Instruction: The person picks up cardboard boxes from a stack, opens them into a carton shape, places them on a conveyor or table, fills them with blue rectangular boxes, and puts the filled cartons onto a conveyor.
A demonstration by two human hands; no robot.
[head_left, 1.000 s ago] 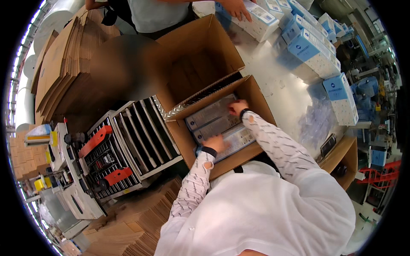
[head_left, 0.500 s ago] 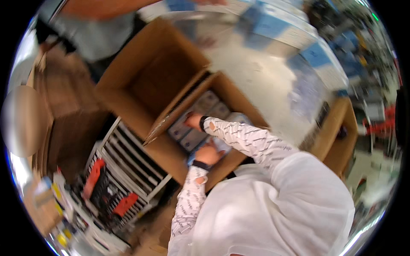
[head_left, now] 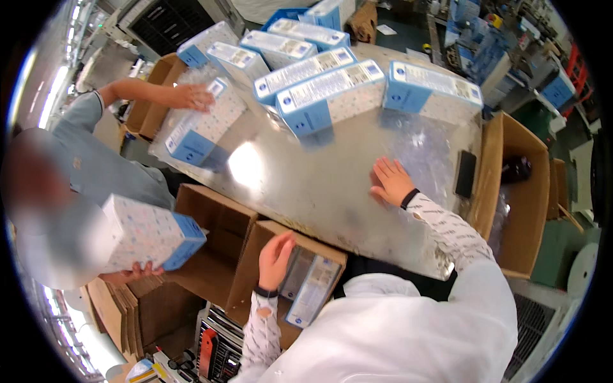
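My left hand (head_left: 274, 260) is raised over the open brown carton (head_left: 239, 306) in front of me. Its fingers are stretched out and hold nothing. Inside that carton, a white-and-blue box (head_left: 315, 290) lies beside other packed boxes, partly hidden by my hand and wrist. To the right, my right hand (head_left: 391, 182) is spread with nothing in it, over or on the metal tabletop (head_left: 306, 191); contact cannot be made out. Beyond it stands a white-and-blue box (head_left: 434, 90), the nearest one to that hand.
Several more white-and-blue boxes (head_left: 332, 96) line the table's far side. At left a co-worker holds one box (head_left: 150, 236) and touches another (head_left: 204, 127). A second carton (head_left: 214, 226) adjoins mine. A long carton (head_left: 527, 210) and a black object (head_left: 465, 173) are at right.
Both my hands have come up out of the carton. The right one has moved away over the table, while the left stays above the carton. My view has turned toward the table.
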